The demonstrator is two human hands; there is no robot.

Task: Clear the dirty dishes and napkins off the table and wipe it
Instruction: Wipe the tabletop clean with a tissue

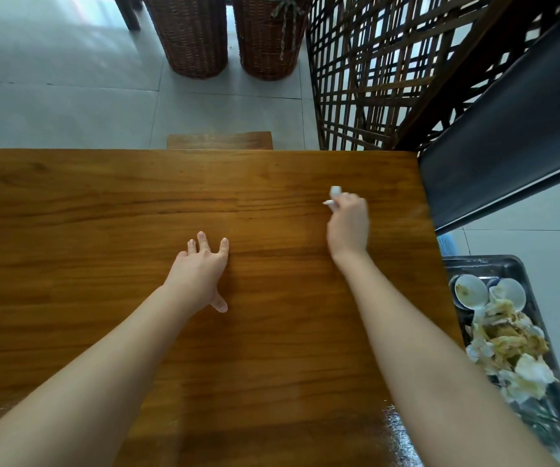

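The wooden table (103,203) fills the middle of the view. My left hand (203,269) rests flat on it near the centre, fingers spread. My right hand (347,224) reaches toward the far right part of the table and grips a small white wad, a napkin or wipe (334,193), that sticks out past my fingers and touches the wood. Off the table's right edge, a dark metal tray (504,264) holds stacked dirty dishes (472,291) and crumpled stained napkins (511,345).
A dark padded chair back (507,136) stands at the right past the table corner. A wooden lattice screen (373,79) rises behind it. Two wicker baskets (194,35) stand on the tiled floor beyond. A wooden seat (219,141) shows at the far edge.
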